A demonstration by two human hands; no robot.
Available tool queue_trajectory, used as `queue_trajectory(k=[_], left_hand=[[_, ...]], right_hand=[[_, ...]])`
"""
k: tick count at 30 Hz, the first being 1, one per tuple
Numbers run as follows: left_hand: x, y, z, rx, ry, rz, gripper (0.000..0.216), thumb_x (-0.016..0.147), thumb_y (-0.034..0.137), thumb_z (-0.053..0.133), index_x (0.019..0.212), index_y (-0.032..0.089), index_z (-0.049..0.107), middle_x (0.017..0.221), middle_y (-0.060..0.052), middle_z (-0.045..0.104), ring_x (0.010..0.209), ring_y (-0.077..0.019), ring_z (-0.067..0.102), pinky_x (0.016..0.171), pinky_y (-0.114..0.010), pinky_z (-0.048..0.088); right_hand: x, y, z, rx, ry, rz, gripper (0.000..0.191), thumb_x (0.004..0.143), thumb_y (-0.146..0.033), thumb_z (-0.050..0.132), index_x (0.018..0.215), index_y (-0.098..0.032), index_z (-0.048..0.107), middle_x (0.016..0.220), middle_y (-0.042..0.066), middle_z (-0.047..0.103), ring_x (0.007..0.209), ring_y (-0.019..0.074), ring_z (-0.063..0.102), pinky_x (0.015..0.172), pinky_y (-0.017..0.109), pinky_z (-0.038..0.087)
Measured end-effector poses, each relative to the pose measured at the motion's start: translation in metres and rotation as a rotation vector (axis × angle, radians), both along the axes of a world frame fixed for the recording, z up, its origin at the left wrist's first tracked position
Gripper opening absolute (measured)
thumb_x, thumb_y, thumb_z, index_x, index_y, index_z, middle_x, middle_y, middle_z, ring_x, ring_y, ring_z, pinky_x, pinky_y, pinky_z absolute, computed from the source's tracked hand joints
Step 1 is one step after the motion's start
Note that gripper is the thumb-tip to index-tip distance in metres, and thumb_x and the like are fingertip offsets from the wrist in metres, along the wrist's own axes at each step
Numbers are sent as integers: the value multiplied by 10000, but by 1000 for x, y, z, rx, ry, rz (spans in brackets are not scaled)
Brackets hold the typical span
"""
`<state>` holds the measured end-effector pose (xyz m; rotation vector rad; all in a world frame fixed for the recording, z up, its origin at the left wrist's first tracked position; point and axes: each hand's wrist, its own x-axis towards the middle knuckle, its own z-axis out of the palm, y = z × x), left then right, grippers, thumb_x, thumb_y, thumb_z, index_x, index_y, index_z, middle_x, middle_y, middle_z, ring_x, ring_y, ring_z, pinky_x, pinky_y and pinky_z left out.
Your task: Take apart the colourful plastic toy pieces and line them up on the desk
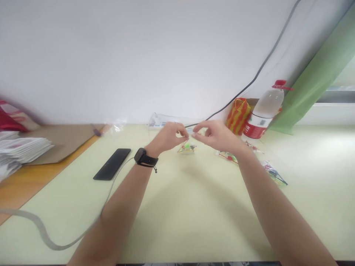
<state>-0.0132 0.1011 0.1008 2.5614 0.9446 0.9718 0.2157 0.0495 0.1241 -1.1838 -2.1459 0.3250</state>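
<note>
My left hand [172, 137], with a black watch [144, 159] on its wrist, pinches the upper edge of a small clear plastic packet [188, 147]. Bright green and red pieces show through the plastic, which hangs just above the table. Right beside it, my right hand [213, 135] has thumb and forefinger brought close together at the packet's top; what lies between those tips is too small to make out. Under my right forearm, another packet with red and green pieces [229, 156] lies on the table.
A black phone [112, 164] lies at left, near a grey cable [44, 229]. Paper stacks [24, 149] rest on cardboard [63, 140]. At right are a water bottle [263, 111], a red-and-yellow bag [238, 116] and more small packets [274, 173]. A clear container [156, 121] stands by the wall.
</note>
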Motion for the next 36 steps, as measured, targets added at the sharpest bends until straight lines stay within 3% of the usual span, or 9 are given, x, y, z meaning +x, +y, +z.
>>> queue_trajectory(k=[3, 5, 9, 16, 19, 22, 25, 30, 36], left_hand=[[-1, 1, 0, -50, -14, -28, 85, 861, 227, 690, 871, 218, 774, 880, -11, 766, 832, -171, 687, 780, -299, 519], [-1, 1, 0, -80, -32, -54, 98, 882, 242, 676, 917, 215, 763, 902, -14, 767, 835, -165, 691, 786, -294, 524], [0, 0, 1, -100, -57, -82, 87, 896, 259, 663, 883, 198, 723, 877, -18, 751, 818, -156, 683, 796, -292, 524], [0, 1, 2, -108, -42, -96, 53, 862, 213, 672, 836, 188, 711, 836, -14, 739, 787, -148, 670, 791, -280, 525], [0, 2, 1, -108, -34, -101, 54, 854, 204, 669, 828, 188, 714, 833, -16, 742, 783, -150, 669, 798, -283, 528], [-1, 2, 1, -105, -27, -105, 62, 855, 203, 663, 828, 189, 716, 832, -18, 744, 785, -154, 669, 801, -288, 529], [-1, 3, 1, -101, -21, -95, 57, 852, 205, 671, 818, 191, 715, 824, -13, 743, 779, -152, 669, 793, -286, 527], [-5, 2, 2, -135, -8, -72, 89, 889, 244, 654, 901, 207, 734, 877, -17, 747, 816, -157, 681, 805, -288, 529], [-13, 6, -1, -137, 64, -2, 200, 934, 315, 623, 1061, 265, 768, 981, -25, 746, 873, -167, 686, 812, -299, 523]], right_hand=[[-5, 5, -11, -110, -92, 7, 348, 882, -394, 726, 1180, -213, 738, 1118, 85, 749, 791, 188, 687, 696, 291, 468], [-9, 11, -19, -175, -110, 31, 376, 883, -361, 730, 1226, -207, 722, 1086, 90, 758, 808, 196, 706, 718, 298, 483], [-15, 18, -29, -286, -83, 98, 349, 886, -346, 729, 1193, -180, 725, 929, 64, 761, 744, 183, 718, 679, 289, 503], [-13, 26, -40, -392, -18, 167, 213, 897, -239, 682, 1095, -190, 745, 984, 67, 768, 629, 163, 722, 560, 270, 521], [-12, 30, -44, -371, -101, 185, 235, 896, -223, 674, 1107, -187, 769, 731, 28, 733, 621, 186, 719, 593, 279, 519], [-11, 30, -45, -322, -142, 174, 256, 896, -234, 676, 1126, -197, 780, 664, 10, 706, 626, 191, 710, 628, 285, 509], [-11, 28, -43, -335, -160, 212, 296, 906, -243, 667, 1186, -209, 756, 734, 15, 728, 620, 180, 703, 652, 288, 514], [-6, 28, -41, -302, -100, 211, 307, 903, -239, 671, 1205, -206, 713, 1131, 74, 758, 675, 150, 703, 676, 284, 526], [9, 34, -38, -141, -131, 86, 147, 894, -183, 637, 967, -220, 759, 1024, 46, 782, 891, 208, 708, 760, 298, 516]])
